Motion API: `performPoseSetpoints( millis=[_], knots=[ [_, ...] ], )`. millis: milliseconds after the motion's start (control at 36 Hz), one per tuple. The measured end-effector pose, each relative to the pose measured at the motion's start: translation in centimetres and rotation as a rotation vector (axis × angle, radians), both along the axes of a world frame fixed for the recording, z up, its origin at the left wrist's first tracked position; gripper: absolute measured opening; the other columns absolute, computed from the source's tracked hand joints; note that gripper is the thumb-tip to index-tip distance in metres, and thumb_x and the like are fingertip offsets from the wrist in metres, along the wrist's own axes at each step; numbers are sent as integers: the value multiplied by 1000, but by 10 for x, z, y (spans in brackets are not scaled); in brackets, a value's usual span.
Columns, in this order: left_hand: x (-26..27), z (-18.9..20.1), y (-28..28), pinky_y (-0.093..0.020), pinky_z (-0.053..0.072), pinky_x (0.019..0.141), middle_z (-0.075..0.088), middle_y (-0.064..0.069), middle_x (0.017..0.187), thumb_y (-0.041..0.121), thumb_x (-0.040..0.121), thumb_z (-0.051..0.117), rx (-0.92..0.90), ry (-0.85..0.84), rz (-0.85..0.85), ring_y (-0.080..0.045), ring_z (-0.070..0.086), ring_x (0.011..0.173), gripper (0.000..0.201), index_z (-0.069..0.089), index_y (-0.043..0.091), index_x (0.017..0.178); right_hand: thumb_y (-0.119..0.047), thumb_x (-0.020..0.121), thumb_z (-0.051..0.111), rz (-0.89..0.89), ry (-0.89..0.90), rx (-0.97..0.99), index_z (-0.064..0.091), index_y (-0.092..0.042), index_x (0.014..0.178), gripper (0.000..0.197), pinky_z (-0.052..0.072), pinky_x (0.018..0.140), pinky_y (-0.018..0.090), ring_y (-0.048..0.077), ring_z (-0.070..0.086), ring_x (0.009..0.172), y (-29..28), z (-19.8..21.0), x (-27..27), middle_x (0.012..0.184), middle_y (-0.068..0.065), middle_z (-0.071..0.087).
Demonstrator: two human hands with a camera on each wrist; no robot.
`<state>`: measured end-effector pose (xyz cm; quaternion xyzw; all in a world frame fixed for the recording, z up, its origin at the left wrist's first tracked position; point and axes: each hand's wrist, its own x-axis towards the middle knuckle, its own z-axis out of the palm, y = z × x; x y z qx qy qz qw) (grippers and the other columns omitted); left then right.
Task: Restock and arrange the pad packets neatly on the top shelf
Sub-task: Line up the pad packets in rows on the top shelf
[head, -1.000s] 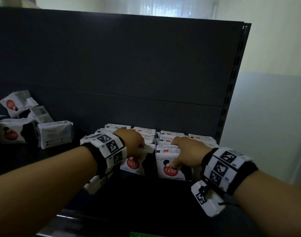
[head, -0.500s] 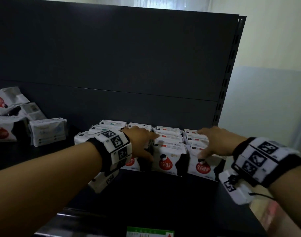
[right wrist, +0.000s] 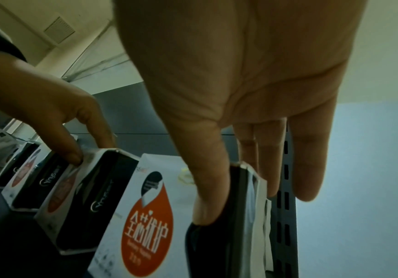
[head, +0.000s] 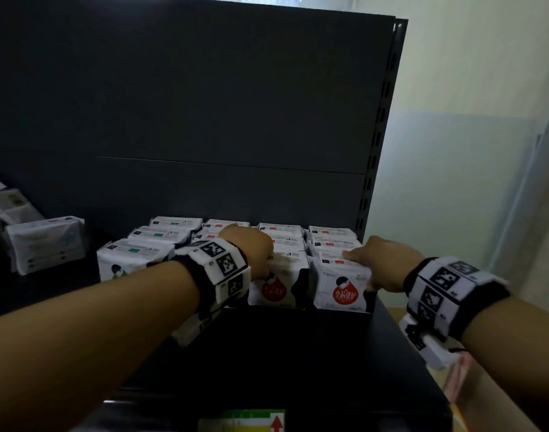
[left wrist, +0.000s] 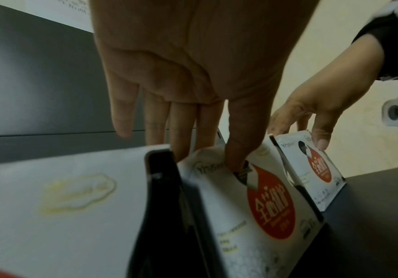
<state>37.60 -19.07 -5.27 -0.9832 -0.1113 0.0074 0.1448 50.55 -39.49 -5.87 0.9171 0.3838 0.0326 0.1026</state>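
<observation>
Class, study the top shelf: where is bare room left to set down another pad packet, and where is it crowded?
Bare shelf lies in front of the packet block, and in the gap between the block and the loose packets at left. Crowded: the block fills the right end, against the upright, both hands on its front row.

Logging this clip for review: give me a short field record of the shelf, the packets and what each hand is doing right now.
setting: dark shelf with dark back panel
arranged packets: four columns of pad packets, standing upright
loose packets: untidy group at far left
left hand: grips front packet of third column, thumb on its face
right hand: grips front packet of rightmost column, at the shelf's right end
task state: rows being straightened; loose packets not yet arranged
</observation>
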Motion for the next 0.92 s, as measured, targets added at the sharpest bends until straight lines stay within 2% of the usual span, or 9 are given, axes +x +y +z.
performPoseSetpoints(
  millis=[194, 278, 333, 417, 500, 611, 750, 833, 917],
  knots=[
    [-3, 2, -5, -29, 43, 64, 63, -1, 91, 39, 88, 53, -73, 21, 27, -21, 59, 84, 27, 66, 18, 100, -34, 78, 74, -4, 17, -15, 34, -40, 142, 76, 45, 92, 34, 29, 52, 115, 0, 0, 2, 130, 8, 40],
    [-15, 15, 6, -31, 41, 95, 55, 0, 132, 39, 93, 51, -202, -44, 40, -20, 52, 120, 43, 53, 21, 132, -38, 77, 75, -10, 34, -38, 29, -37, 145, 83, 44, 93, 33, 27, 50, 119, 0, 2, 2, 134, 6, 39],
    [-27, 30, 20, -30, 35, 104, 44, 3, 145, 32, 95, 50, -239, -168, 74, -19, 43, 131, 45, 44, 24, 140, -44, 76, 75, -22, 75, -37, 27, -33, 148, 87, 41, 98, 33, 26, 47, 123, -1, 5, 1, 137, 6, 39],
    [-50, 52, 47, -30, 36, 103, 45, 4, 144, 18, 96, 45, -215, -245, 169, -20, 44, 130, 41, 50, 25, 136, -55, 76, 72, -37, 177, 69, 26, -25, 150, 92, 36, 106, 31, 25, 42, 131, -3, 17, -6, 148, 6, 36],
    [-74, 61, 73, -25, 39, 94, 52, 1, 138, 16, 93, 51, -210, -222, 289, -20, 50, 123, 39, 56, 21, 131, -61, 77, 64, 75, 201, 191, 31, -27, 148, 85, 33, 110, 32, 21, 39, 135, 6, 34, -24, 153, 2, 34],
    [-103, 58, 99, -28, 39, 97, 53, -1, 138, 17, 91, 58, -203, -148, 443, -21, 53, 122, 42, 54, 14, 133, -61, 79, 62, 270, 265, 217, 40, -33, 143, 73, 33, 96, 20, 12, 45, 128, 40, 45, -56, 147, -8, 42],
    [-128, 45, 116, -26, 35, 101, 48, -1, 142, 18, 94, 55, -182, -33, 501, -18, 46, 128, 46, 47, 16, 139, -51, 87, 60, 459, 266, 154, 51, -31, 137, 54, 34, 92, 19, 10, 48, 124, 95, 48, -95, 142, -10, 49],
    [-135, 34, 127, -24, 36, 99, 46, 0, 144, 22, 93, 58, -219, -25, 494, -17, 46, 129, 51, 42, 18, 141, -48, 89, 60, 486, 213, 95, 47, -29, 140, 56, 36, 106, 26, 15, 43, 132, 123, 43, -111, 146, -7, 44],
    [-138, 27, 137, -28, 37, 101, 46, -2, 143, 32, 89, 63, -241, -32, 509, -20, 46, 128, 57, 44, 17, 141, -41, 89, 63, 448, 149, 33, 42, -27, 144, 60, 36, 109, 33, 20, 40, 135, 149, 36, -123, 150, -2, 40]
  ],
)
